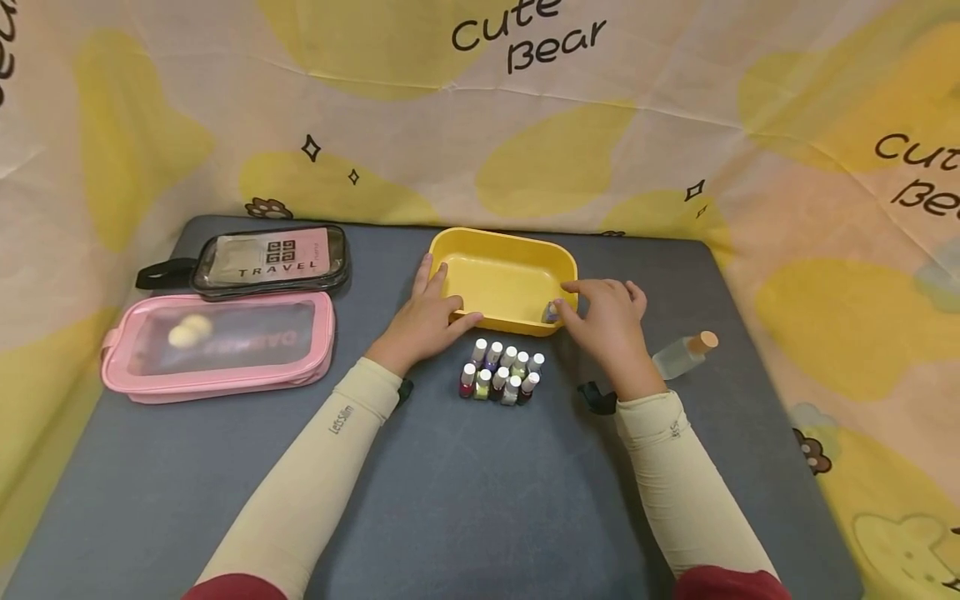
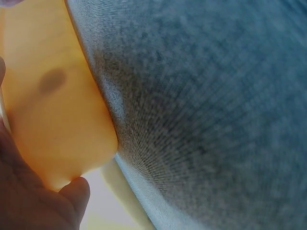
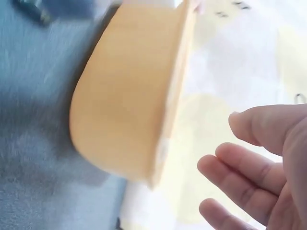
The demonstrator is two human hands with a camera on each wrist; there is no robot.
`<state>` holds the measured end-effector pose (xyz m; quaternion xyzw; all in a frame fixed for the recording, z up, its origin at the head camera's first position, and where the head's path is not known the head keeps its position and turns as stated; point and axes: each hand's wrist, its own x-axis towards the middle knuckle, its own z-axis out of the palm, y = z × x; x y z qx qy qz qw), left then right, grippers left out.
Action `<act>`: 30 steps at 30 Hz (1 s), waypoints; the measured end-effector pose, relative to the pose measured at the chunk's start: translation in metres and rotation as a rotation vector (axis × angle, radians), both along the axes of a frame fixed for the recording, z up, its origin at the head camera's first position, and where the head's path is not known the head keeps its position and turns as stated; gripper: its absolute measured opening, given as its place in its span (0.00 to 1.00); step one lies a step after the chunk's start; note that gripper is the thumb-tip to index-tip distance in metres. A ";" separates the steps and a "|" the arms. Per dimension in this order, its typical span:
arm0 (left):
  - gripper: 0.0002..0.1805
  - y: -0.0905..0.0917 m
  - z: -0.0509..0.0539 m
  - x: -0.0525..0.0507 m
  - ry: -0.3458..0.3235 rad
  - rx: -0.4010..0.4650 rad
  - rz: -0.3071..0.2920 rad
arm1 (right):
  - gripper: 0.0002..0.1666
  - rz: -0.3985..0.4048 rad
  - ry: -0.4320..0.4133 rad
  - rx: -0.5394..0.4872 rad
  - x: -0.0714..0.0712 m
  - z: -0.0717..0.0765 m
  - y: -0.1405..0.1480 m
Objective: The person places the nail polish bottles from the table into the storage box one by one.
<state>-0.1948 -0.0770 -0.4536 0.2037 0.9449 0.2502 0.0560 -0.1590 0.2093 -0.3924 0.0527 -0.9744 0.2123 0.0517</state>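
Observation:
A shallow yellow plastic tray (image 1: 510, 323) sits at the back of the table. My left hand (image 1: 423, 323) holds its near left corner, fingers over the rim and thumb against the outer front wall; the left wrist view shows that hand (image 2: 38, 196) at the tray's end. Inside the tray's right front corner is a small nail polish bottle (image 1: 551, 313). Over the right end hovers my right hand (image 1: 609, 327), fingers spread; in the right wrist view this hand (image 3: 259, 167) holds nothing. Several white-capped nail polish bottles (image 1: 501, 375) stand in two rows before the tray.
A frosted bottle with a wooden cap (image 1: 684, 354) lies beside my right wrist. To the left are a black-edged clear travel pouch (image 1: 272, 260) and a pink pouch (image 1: 225, 346). A printed yellow cloth (image 1: 450, 150) hangs behind the grey table (image 1: 480, 508).

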 end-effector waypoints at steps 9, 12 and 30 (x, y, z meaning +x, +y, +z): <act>0.31 0.000 -0.001 -0.001 0.006 -0.010 -0.001 | 0.16 0.086 0.095 -0.105 0.054 0.006 -0.014; 0.31 0.001 -0.002 -0.001 0.004 -0.012 0.001 | 0.14 0.117 0.096 -0.125 0.071 0.005 -0.020; 0.32 0.000 0.000 0.000 0.002 -0.011 -0.002 | 0.13 0.102 -0.005 -0.075 0.098 -0.014 -0.032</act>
